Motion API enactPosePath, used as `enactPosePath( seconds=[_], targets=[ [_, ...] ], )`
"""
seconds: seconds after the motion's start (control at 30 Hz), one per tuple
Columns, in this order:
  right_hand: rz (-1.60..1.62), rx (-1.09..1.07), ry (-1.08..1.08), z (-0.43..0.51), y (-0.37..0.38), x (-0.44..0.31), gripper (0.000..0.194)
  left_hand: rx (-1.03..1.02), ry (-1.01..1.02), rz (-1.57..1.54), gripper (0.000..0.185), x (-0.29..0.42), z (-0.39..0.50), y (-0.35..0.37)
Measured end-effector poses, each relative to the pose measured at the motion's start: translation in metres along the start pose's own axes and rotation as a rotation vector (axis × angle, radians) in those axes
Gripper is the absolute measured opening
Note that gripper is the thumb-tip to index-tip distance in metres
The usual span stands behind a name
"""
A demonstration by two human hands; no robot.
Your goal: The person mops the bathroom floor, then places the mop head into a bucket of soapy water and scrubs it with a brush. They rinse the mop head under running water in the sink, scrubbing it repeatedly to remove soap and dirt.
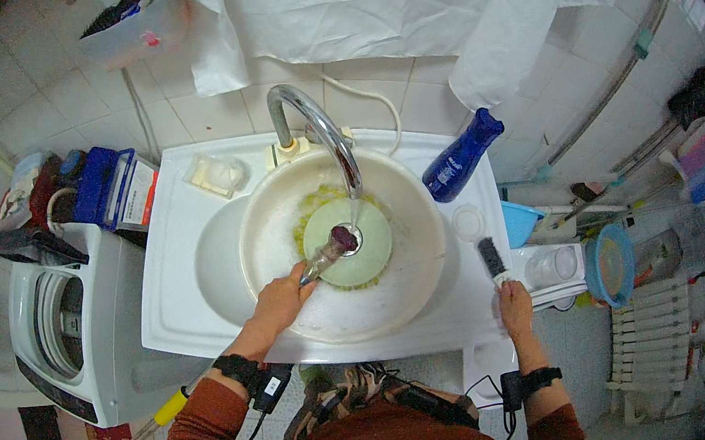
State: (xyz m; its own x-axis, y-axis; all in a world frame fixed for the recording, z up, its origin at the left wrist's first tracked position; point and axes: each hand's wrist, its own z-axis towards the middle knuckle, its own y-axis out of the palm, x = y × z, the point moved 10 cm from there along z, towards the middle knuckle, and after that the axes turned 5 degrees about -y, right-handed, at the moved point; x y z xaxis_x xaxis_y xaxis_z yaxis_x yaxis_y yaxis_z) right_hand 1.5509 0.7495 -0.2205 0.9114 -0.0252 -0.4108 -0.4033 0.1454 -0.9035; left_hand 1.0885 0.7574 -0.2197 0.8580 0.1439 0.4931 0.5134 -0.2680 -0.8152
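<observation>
A chrome faucet (330, 126) runs a stream of water into a round sink basin (416, 202). My left hand (279, 302) grips the handle of a brush (342, 238) with a dark red head, held under the water above the drain. Around the drain lies a pale green disc-like area (373, 262) with yellowish patches at its rim. On the right, my right hand (515, 304) holds a brush with dark bristles (491, 256) by its light handle, over the counter's right edge. A small clear round dish or lid (468, 221) lies just above that brush.
A blue bottle (462, 156) leans at the counter's back right. A soap dish (214, 175) sits at the back left. Left of the counter stands a washing machine (106, 317); to the right are a blue basin (612, 267) and a slatted white rack (647, 331). A yellow-banded pole (170, 406) crosses at left.
</observation>
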Motion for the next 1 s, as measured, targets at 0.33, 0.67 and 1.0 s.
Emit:
enactPosePath(
  seconds=[0.33, 0.67, 1.0],
  targets=[
    [0.047, 0.271, -0.293, 0.043, -0.050, -0.097, 0.013, 0.003, -0.021, 0.029, 0.048, -0.003, -0.002, 0.006],
    [0.616, -0.217, -0.692, 0.166, 0.020, -0.329, 0.038, 0.005, -0.036, 0.012, 0.046, 0.000, -0.008, 0.005],
    [0.942, -0.457, -0.424, 0.180, 0.062, -0.336, 0.043, 0.059, -0.029, 0.011, 0.043, -0.002, -0.009, 0.004]
  ],
)
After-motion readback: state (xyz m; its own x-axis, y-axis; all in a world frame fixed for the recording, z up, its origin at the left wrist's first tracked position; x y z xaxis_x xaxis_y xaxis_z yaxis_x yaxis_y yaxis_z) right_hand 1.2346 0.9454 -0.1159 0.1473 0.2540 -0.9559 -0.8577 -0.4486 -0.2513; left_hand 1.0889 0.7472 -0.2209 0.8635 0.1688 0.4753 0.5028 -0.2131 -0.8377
